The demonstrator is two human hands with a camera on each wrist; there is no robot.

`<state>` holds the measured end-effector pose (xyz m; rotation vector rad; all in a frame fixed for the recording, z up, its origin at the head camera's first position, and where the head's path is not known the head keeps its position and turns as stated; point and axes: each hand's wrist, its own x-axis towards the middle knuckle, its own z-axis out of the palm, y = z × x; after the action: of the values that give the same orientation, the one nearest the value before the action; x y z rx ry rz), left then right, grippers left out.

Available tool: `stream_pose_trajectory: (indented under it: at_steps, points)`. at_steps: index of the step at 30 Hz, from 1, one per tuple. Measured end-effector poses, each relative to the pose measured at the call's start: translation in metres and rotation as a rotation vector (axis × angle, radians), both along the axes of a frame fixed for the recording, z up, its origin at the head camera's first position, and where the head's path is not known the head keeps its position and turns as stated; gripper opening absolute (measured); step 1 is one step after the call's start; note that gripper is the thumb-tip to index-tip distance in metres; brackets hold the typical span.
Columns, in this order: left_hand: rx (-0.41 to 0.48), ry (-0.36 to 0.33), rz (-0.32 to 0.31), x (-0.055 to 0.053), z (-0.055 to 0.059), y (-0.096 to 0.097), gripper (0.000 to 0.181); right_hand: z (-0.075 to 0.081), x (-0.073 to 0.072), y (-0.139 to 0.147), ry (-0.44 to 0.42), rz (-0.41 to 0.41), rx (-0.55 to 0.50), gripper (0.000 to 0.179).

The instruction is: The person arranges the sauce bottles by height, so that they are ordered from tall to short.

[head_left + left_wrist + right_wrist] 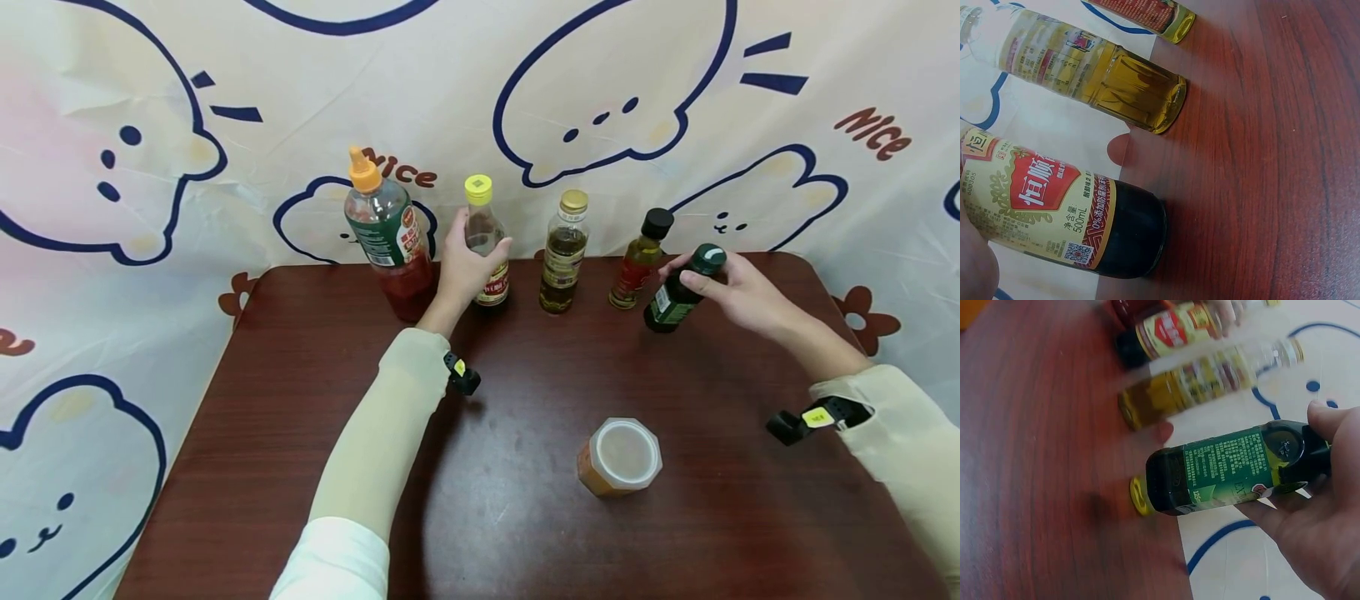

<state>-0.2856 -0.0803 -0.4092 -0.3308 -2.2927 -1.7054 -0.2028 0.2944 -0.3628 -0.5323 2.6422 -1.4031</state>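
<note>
My left hand [468,265] grips the upper part of a vinegar bottle [495,287] with a yellow cap and a red-and-cream label, which stands upright at the back of the table. In the left wrist view its dark liquid shows below the label [1041,203]. On the right, my right hand [738,296] holds a small dark green olive oil bottle [671,304] near its green cap, thumb on one side. That bottle is tilted, its base toward the left; in the right wrist view its green label [1225,465] faces the camera.
Left of the vinegar stands a red sauce bottle [408,287] with an orange nozzle. A gold-capped oil bottle [562,262] and a small black-capped bottle [636,262] stand between my hands. A white-lidded jar [626,454] sits nearer on the brown table [300,417]. Patterned cloth hangs behind.
</note>
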Motion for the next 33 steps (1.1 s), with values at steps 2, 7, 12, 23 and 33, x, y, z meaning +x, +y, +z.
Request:
stream_pose_trajectory:
  at_steps: [2, 7, 12, 23, 33]
  points:
    - [-0.002, -0.002, 0.001, 0.0, 0.0, 0.0, 0.052, -0.002, -0.004, 0.004, -0.002, -0.02, 0.013, 0.03]
    - [-0.009, -0.007, 0.008, 0.0, 0.0, -0.001, 0.052, -0.008, -0.015, 0.013, -0.032, -0.059, 0.057, 0.036]
    - [-0.001, -0.018, 0.005, 0.0, 0.0, 0.0, 0.052, -0.013, -0.027, 0.023, -0.063, -0.086, 0.109, 0.043]
    - [0.012, -0.025, -0.001, -0.001, 0.0, -0.001, 0.052, -0.034, -0.053, 0.036, -0.091, -0.126, 0.155, 0.045]
    - [0.006, -0.016, -0.008, 0.0, -0.001, -0.001, 0.051, -0.039, -0.059, 0.038, -0.113, -0.143, 0.097, 0.052]
